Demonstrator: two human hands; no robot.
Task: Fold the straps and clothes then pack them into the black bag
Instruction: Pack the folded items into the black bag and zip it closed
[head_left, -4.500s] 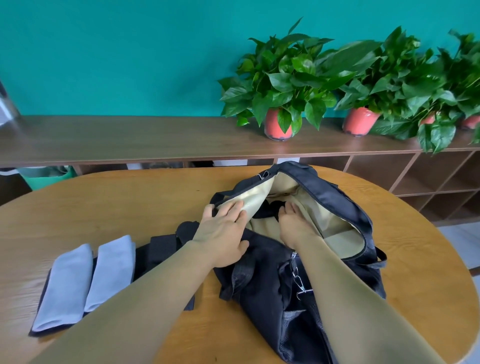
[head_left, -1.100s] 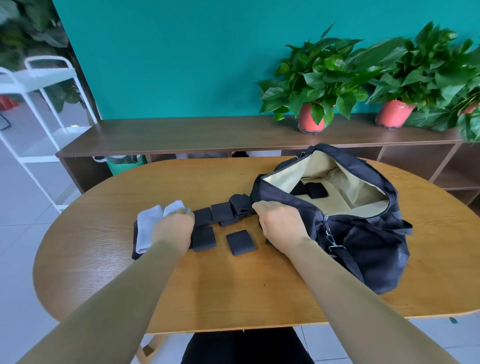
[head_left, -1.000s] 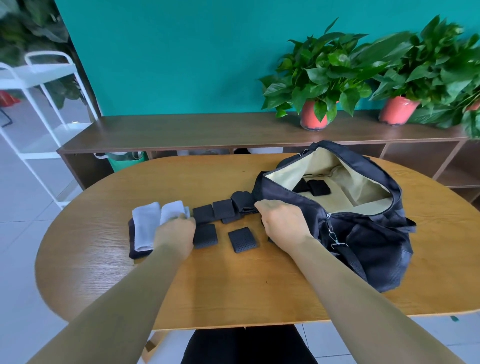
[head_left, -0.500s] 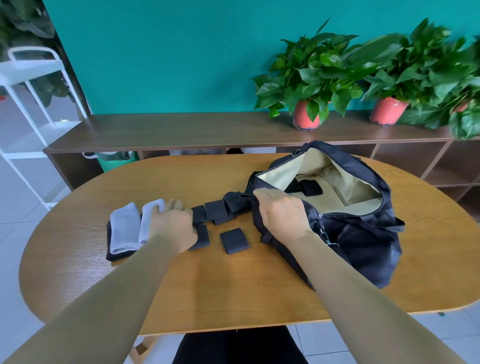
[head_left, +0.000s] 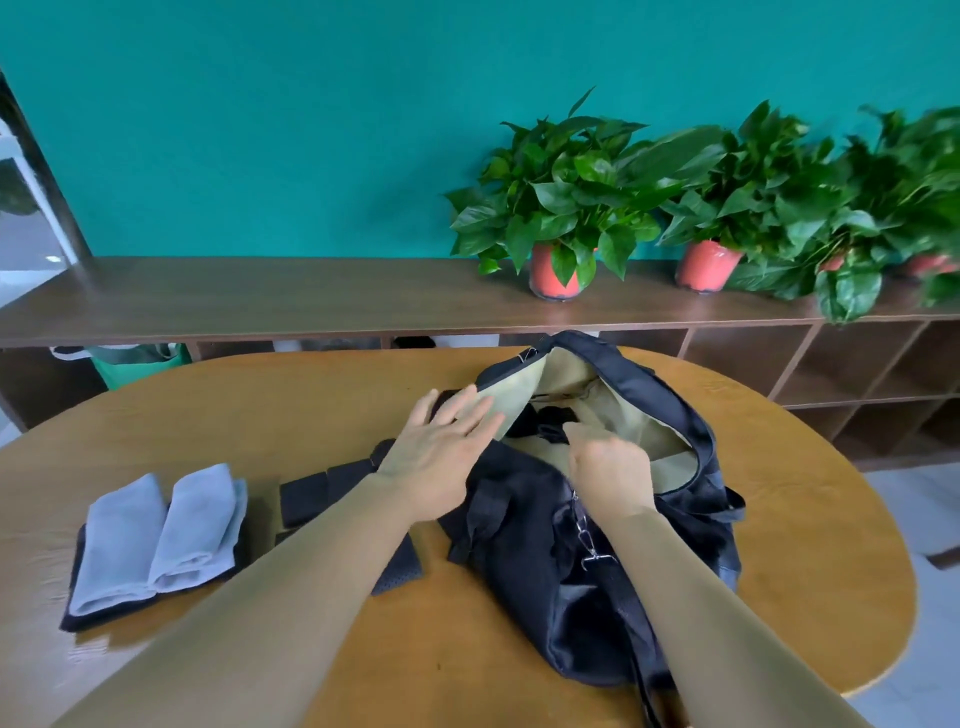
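Lying near one black bag (head_left: 519, 571), two grey cloths (head_left: 118, 540) (head_left: 200, 519)

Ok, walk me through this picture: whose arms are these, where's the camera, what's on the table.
No machine here: a person's two bare arms, filmed by a camera on their head, looking down. On the wooden table lies an open black bag. The left hand, held flat, presses its flap open. The right hand reaches inside toward a dark folded strap; its grip is hidden. Left of the bag lie more folded straps and two folded grey cloths.
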